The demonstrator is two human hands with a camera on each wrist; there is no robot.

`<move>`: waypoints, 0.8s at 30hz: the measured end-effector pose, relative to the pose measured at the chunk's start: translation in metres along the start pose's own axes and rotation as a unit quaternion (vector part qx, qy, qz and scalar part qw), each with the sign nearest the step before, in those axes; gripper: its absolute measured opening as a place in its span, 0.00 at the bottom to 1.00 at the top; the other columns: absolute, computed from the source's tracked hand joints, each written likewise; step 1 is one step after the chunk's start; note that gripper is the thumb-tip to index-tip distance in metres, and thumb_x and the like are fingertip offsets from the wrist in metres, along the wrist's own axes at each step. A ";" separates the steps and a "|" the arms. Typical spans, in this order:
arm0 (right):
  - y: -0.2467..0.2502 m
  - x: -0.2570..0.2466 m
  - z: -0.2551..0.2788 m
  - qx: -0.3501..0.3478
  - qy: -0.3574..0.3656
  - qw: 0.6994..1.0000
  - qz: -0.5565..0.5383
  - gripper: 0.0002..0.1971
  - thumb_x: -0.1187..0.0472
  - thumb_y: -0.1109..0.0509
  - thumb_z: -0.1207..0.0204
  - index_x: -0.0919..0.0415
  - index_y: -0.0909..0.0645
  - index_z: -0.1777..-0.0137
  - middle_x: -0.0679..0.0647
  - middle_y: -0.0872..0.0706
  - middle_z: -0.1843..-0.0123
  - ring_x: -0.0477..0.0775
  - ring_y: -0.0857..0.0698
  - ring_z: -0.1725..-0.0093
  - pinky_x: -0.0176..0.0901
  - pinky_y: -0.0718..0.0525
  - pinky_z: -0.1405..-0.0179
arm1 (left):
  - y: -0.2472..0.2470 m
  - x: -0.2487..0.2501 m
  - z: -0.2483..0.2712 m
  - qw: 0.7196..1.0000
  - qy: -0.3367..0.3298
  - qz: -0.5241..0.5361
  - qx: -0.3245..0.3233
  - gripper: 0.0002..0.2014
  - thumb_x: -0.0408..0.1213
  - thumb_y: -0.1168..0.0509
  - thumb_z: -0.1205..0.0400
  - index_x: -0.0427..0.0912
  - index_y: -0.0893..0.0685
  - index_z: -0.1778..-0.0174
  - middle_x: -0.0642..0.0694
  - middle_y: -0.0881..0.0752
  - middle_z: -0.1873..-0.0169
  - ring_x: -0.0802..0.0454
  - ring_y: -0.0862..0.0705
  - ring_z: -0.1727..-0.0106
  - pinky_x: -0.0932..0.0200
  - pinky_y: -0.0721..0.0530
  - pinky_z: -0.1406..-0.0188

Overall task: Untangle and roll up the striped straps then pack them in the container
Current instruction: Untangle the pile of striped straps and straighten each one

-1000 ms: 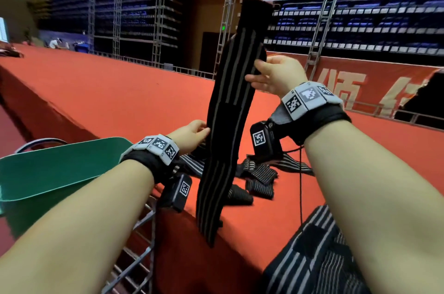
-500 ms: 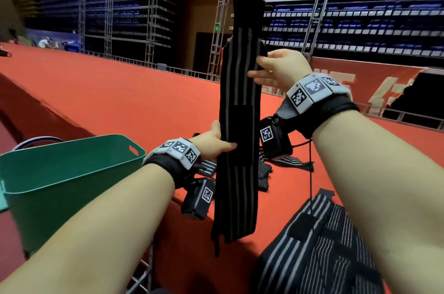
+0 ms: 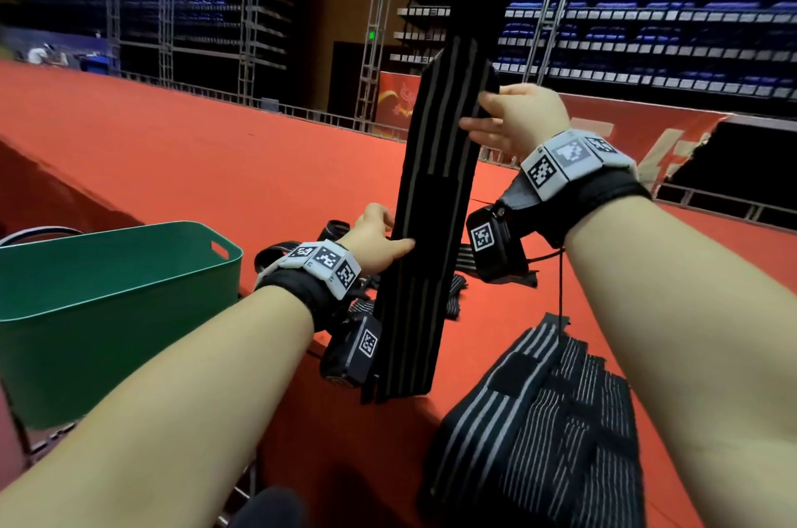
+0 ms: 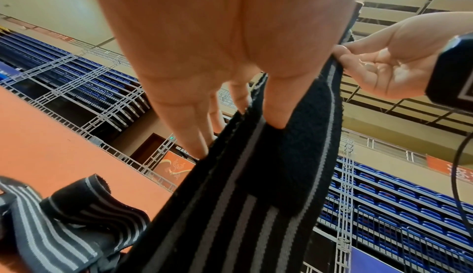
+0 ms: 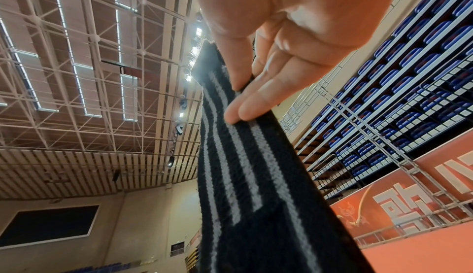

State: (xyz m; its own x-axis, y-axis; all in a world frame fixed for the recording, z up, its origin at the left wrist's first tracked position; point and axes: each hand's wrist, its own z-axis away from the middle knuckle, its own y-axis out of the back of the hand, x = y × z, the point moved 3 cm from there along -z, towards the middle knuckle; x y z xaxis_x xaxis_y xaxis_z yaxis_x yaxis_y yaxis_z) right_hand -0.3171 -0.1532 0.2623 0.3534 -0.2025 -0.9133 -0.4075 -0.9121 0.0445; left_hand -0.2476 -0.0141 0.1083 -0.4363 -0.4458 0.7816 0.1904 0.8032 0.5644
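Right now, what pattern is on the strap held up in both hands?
Black strap with grey lengthwise stripes and a plain black patch; clearest in the right wrist view.

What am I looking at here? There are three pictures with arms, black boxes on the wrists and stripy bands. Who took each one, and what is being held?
No machine: a person works with bare hands. One camera sits on the head; the black boxes are cameras under each wrist, looking along the fingers. The right hand pinches a long black striped strap near its top, and the left hand pinches it lower down, so it hangs stretched upright. More striped straps lie on the red surface, some still tangled. The green container stands at the left.
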 end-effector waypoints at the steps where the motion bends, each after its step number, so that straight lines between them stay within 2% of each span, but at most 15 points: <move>1: 0.000 0.000 0.000 0.002 -0.001 1.000 -0.003 0.03 0.69 0.39 0.18 0.66 0.25 0.47 0.59 0.16 0.47 0.45 0.12 0.74 0.38 0.11 0.65 | 0.001 0.002 0.002 1.000 -0.008 -0.020 -0.003 0.18 0.44 0.35 0.20 0.42 0.31 0.39 0.42 0.24 0.37 0.45 0.21 0.40 0.53 0.21 0.45; 4: 0.003 0.001 0.002 0.009 -0.005 1.000 -0.002 0.08 0.69 0.38 0.18 0.68 0.25 0.41 0.62 0.16 0.41 0.45 0.12 0.75 0.37 0.12 0.68 | 0.002 0.008 0.005 0.998 -0.039 -0.040 0.003 0.19 0.40 0.36 0.19 0.40 0.24 0.33 0.42 0.18 0.37 0.46 0.19 0.39 0.58 0.21 0.45; 6: 0.007 0.001 0.003 0.012 -0.010 1.000 -0.005 0.12 0.69 0.38 0.18 0.70 0.25 0.37 0.62 0.16 0.41 0.46 0.12 0.75 0.36 0.13 0.72 | 0.003 0.011 0.007 0.998 -0.045 -0.042 0.010 0.16 0.39 0.36 0.19 0.40 0.22 0.36 0.44 0.16 0.42 0.46 0.17 0.42 0.58 0.21 0.48; 7: 0.010 0.002 0.002 0.015 -0.012 1.000 -0.008 0.13 0.69 0.38 0.18 0.70 0.26 0.36 0.62 0.16 0.41 0.46 0.12 0.75 0.35 0.14 0.73 | 0.004 0.009 0.007 0.998 -0.044 -0.041 0.013 0.12 0.40 0.35 0.19 0.41 0.20 0.42 0.44 0.15 0.47 0.46 0.17 0.46 0.57 0.20 0.50; 8: 0.013 0.003 0.002 0.017 -0.012 1.000 -0.010 0.12 0.69 0.38 0.18 0.70 0.25 0.36 0.62 0.16 0.42 0.46 0.12 0.75 0.36 0.13 0.73 | 0.005 0.007 0.006 0.998 -0.041 -0.042 0.013 0.07 0.41 0.35 0.20 0.42 0.21 0.50 0.45 0.15 0.53 0.45 0.16 0.50 0.55 0.19 0.53; 10: 0.019 0.004 0.001 0.016 -0.013 1.000 -0.009 0.07 0.69 0.38 0.18 0.68 0.24 0.42 0.61 0.15 0.45 0.46 0.12 0.73 0.37 0.12 0.70 | 0.006 0.006 0.005 0.998 -0.037 -0.044 0.000 0.11 0.43 0.34 0.20 0.44 0.28 0.62 0.45 0.18 0.63 0.44 0.17 0.58 0.48 0.17 0.55; 12: 0.023 0.005 0.002 0.011 -0.011 1.000 -0.005 0.02 0.68 0.37 0.18 0.67 0.24 0.51 0.60 0.15 0.50 0.46 0.12 0.73 0.37 0.12 0.69 | 0.006 0.008 0.005 0.998 -0.035 -0.040 -0.024 0.13 0.43 0.34 0.20 0.45 0.32 0.63 0.45 0.21 0.66 0.44 0.18 0.62 0.44 0.16 0.54; 14: 0.027 0.007 0.001 0.015 -0.005 1.000 -0.002 0.04 0.69 0.37 0.18 0.65 0.25 0.56 0.59 0.15 0.54 0.46 0.12 0.74 0.35 0.14 0.73 | 0.006 0.008 0.006 0.999 -0.025 -0.009 -0.038 0.13 0.41 0.34 0.20 0.45 0.33 0.61 0.47 0.25 0.69 0.47 0.21 0.66 0.44 0.15 0.53; 16: 0.031 0.010 0.000 0.025 0.002 1.000 0.016 0.06 0.69 0.37 0.19 0.63 0.25 0.58 0.58 0.15 0.54 0.45 0.12 0.75 0.33 0.18 0.79 | 0.004 0.006 0.006 0.997 -0.002 0.063 -0.052 0.11 0.38 0.32 0.20 0.45 0.30 0.55 0.49 0.25 0.68 0.52 0.20 0.66 0.47 0.14 0.52; 18: 0.036 0.014 -0.002 0.036 0.002 0.999 0.041 0.08 0.69 0.36 0.19 0.62 0.24 0.60 0.57 0.15 0.56 0.45 0.13 0.76 0.32 0.26 0.85 | 0.000 0.006 0.011 0.984 0.019 0.150 -0.091 0.13 0.34 0.33 0.20 0.43 0.28 0.44 0.48 0.19 0.60 0.52 0.16 0.61 0.51 0.12 0.54; 20: 0.041 0.018 -0.002 0.040 -0.003 0.997 0.073 0.10 0.68 0.36 0.19 0.59 0.24 0.63 0.54 0.15 0.59 0.43 0.14 0.78 0.31 0.32 0.87 | -0.004 0.007 0.015 0.973 0.010 0.184 -0.142 0.13 0.32 0.35 0.18 0.41 0.26 0.38 0.44 0.16 0.51 0.52 0.14 0.57 0.53 0.12 0.53; 22: 0.048 0.024 -0.002 0.043 -0.011 0.995 0.094 0.11 0.67 0.36 0.19 0.58 0.24 0.63 0.54 0.16 0.61 0.41 0.16 0.81 0.30 0.34 0.89 | -0.009 0.009 0.019 0.970 -0.011 0.166 -0.177 0.09 0.34 0.37 0.17 0.42 0.22 0.41 0.41 0.18 0.47 0.50 0.15 0.53 0.53 0.12 0.51; 24: 0.055 0.034 -0.001 0.047 -0.027 0.994 0.096 0.11 0.67 0.36 0.19 0.58 0.26 0.63 0.54 0.18 0.64 0.40 0.18 0.84 0.29 0.34 0.90 | -0.016 0.007 0.021 0.968 -0.009 0.156 -0.194 0.05 0.36 0.37 0.17 0.44 0.21 0.46 0.40 0.19 0.49 0.48 0.15 0.52 0.52 0.11 0.53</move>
State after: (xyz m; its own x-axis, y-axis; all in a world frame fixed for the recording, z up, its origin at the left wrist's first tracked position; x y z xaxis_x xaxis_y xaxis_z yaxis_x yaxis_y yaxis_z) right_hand -0.3266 -0.2111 0.2341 0.2168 -0.3482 -0.9120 -0.5404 -0.8208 0.1850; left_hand -0.2726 -0.0219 0.0995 -0.3185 -0.1957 0.9275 0.6302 0.6871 0.3614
